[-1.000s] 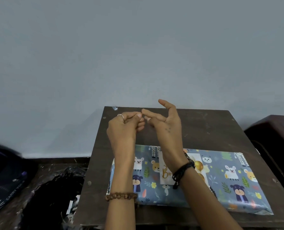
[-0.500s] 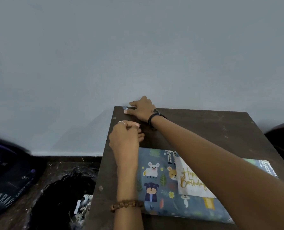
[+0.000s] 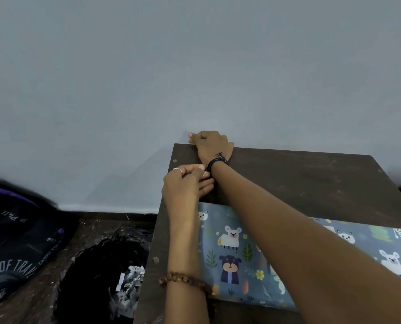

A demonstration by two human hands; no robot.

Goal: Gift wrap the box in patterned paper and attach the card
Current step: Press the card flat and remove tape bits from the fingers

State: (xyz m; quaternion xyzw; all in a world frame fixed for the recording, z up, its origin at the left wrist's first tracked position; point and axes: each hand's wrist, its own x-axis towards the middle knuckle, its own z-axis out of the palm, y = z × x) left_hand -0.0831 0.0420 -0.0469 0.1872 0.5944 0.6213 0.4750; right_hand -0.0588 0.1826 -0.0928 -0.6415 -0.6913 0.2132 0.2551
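The box (image 3: 232, 253), wrapped in blue paper with cartoon animals, lies flat on the near part of the dark table (image 3: 300, 183). My right forearm crosses over it and hides the card. My right hand (image 3: 210, 145) is at the table's far left corner, its fingertips pinched on a small clear tape piece (image 3: 187, 134) that stands up from the edge. My left hand (image 3: 186, 183) hovers just behind the box's far left corner, thumb and fingers pinched together. Whether anything is between them I cannot make out.
A grey wall rises directly behind the table. A black bin bag (image 3: 96, 277) holding paper scraps sits on the floor to the left of the table. A dark backpack (image 3: 14, 242) with white lettering lies further left.
My hands were together above the box. My right hand then reached to the table's far left corner and has pinched the tape there. My left hand stayed pinched in place.
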